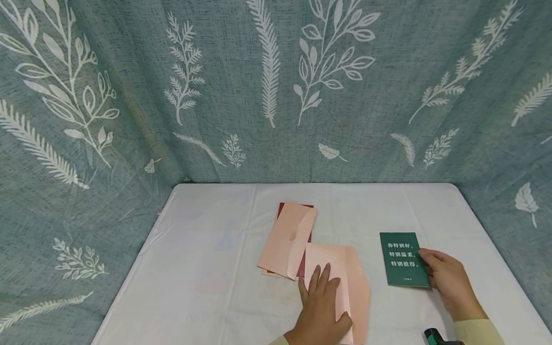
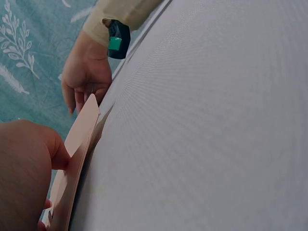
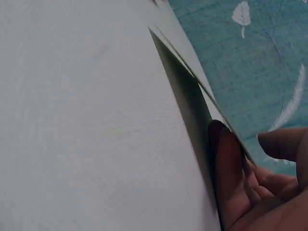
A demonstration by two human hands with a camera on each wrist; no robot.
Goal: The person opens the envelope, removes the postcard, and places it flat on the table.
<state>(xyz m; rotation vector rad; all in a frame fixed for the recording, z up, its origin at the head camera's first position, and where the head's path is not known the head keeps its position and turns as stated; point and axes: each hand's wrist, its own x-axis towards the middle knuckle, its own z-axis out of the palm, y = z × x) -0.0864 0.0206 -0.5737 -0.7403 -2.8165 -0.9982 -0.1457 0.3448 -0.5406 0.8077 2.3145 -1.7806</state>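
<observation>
My left hand (image 1: 320, 306) rests with spread fingers on a pale pink envelope (image 1: 327, 253), whose flap (image 1: 359, 292) lies unfolded to the right. In the left wrist view, the thumb touches the envelope (image 2: 83, 130), which is seen nearly edge-on. To the right, my right hand (image 1: 450, 282) grips the right edge of a dark green card (image 1: 401, 275) with white lettering. The right wrist view shows that card (image 3: 185, 103) from the side, its two leaves slightly apart at the fingers. Part of the left palm's contact is hidden.
Behind the left hand lies another pink envelope (image 1: 282, 235), flap folded over, on top of dark red paper (image 1: 300, 270). A black and green device (image 1: 435, 336) sits at the right wrist. The white-covered table (image 1: 202, 268) meets a green leaf-patterned curtain (image 1: 233, 96).
</observation>
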